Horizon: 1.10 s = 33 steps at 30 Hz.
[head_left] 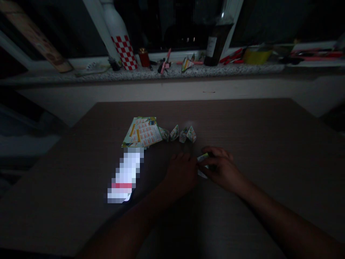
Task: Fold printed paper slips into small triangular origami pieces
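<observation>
A small piece of printed paper [202, 173], whitish with a green-yellow edge, shows between my hands, low over the table. My right hand [225, 169] pinches it with thumb and fingers from the right. On its left edge, my left hand [182, 172] is closed, knuckles up, its fingertips mostly hidden. Just beyond the hands stand several folded paper pieces [191, 134] in a row. Left of them lies a stack of printed sheets [147, 132] with rows of orange-red boxes.
A lit phone [125, 176], its screen blurred out, lies left of my left hand. Along the stone windowsill [151, 74] stand a red-checked white bottle [125, 52], a red jar [144, 58], a dark bottle [212, 50] and pens. The room is dim.
</observation>
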Tool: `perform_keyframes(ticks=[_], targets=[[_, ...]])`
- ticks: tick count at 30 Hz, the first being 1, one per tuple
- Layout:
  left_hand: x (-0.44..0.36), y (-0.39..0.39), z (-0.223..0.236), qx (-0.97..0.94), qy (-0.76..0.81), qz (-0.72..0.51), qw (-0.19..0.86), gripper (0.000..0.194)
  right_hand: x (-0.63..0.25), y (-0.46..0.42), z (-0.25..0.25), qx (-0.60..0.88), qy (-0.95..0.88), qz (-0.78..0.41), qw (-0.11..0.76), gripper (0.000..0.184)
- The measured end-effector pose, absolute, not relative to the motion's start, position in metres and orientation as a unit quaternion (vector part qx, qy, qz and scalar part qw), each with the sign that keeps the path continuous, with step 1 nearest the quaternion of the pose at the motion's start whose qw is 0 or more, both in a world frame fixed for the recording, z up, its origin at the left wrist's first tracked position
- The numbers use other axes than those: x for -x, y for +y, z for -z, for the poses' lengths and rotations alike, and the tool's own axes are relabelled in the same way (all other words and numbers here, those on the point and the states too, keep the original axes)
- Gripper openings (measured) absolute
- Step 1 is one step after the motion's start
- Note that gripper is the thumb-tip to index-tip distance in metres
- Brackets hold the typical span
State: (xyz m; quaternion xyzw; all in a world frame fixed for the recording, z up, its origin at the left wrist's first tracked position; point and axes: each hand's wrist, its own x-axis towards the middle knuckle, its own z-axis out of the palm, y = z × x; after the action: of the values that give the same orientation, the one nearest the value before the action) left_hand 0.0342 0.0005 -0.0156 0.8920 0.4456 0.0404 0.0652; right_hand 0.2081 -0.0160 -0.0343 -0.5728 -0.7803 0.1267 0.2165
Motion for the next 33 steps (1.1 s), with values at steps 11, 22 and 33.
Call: perform_keyframes(ticks=[11,22,33], targets=[[-0.035,0.001,0.012,-0.892,0.445,-0.025,0.074,0.021,-0.219,-0.012,0.029,0.540,-0.802,-0.176,0.184,0.030],[-0.034,0.001,0.013,-0.889,0.451,-0.025,0.071,0.022,-0.221,-0.014,0.026,0.529,-0.812,-0.185,0.165,0.040],[-0.032,0.000,0.011,-0.870,0.483,-0.030,0.093,0.043,-0.220,-0.014,0.023,0.522,-0.816,-0.186,0.163,0.042]])
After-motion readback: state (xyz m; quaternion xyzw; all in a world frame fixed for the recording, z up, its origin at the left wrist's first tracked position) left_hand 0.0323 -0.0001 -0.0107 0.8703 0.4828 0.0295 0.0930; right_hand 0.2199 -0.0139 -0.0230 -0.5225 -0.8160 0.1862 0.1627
